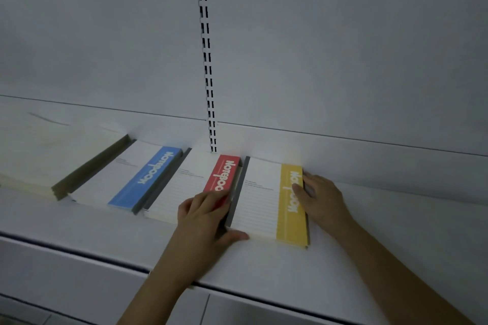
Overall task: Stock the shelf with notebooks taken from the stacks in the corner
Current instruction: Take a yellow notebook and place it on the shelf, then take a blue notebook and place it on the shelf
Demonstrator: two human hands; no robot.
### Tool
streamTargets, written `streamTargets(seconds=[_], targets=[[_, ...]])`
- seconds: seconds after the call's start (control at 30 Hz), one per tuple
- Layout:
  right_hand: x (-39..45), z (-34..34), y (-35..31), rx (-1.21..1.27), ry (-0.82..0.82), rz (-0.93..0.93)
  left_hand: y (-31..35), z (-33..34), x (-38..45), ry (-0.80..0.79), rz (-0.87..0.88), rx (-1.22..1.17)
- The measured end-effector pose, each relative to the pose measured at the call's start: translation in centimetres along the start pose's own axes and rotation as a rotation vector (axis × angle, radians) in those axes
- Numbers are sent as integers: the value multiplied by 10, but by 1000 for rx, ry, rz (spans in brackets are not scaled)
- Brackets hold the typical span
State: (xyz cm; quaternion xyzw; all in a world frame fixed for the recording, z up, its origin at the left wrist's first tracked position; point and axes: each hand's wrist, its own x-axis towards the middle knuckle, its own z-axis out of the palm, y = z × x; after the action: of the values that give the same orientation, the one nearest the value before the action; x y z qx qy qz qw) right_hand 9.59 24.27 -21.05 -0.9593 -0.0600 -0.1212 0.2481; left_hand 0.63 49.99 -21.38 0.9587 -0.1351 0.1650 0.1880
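Three notebook stacks lie side by side on the white shelf [369, 232]: a blue-striped stack [132, 179], a red-striped stack [190, 182] and a yellow-striped stack [264, 198]. My left hand [203, 216] lies flat on the near corner of the red-striped stack, its thumb against the yellow stack's front edge. My right hand [322, 200] presses against the right side of the yellow stack, thumb on top of the yellow stripe. A pale, washed-out stack [39, 158] lies further left.
A slotted upright [207, 60] runs down the white back panel behind the stacks. The shelf's front lip [79, 253] crosses the lower left. Bare shelf surface stretches to the right of the yellow stack.
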Motion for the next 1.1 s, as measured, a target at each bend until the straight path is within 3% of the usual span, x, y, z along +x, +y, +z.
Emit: streamTargets(seconds=[0.27, 0.63, 0.87, 0.97, 1.1], targets=[[-2, 2, 4, 0, -19, -25, -4, 3, 0, 34, 66, -56], [0, 1, 2, 177, 59, 89, 6, -10, -6, -51, -26, -82], [-15, -63, 18, 200, 253, 40, 52, -21, 8, 185, 39, -258], [-27, -113, 38, 117, 373, -6, 117, -1, 26, 38, 161, -470], [-52, -188, 88, -67, 478, -22, 209, 56, 55, -211, 391, -493]])
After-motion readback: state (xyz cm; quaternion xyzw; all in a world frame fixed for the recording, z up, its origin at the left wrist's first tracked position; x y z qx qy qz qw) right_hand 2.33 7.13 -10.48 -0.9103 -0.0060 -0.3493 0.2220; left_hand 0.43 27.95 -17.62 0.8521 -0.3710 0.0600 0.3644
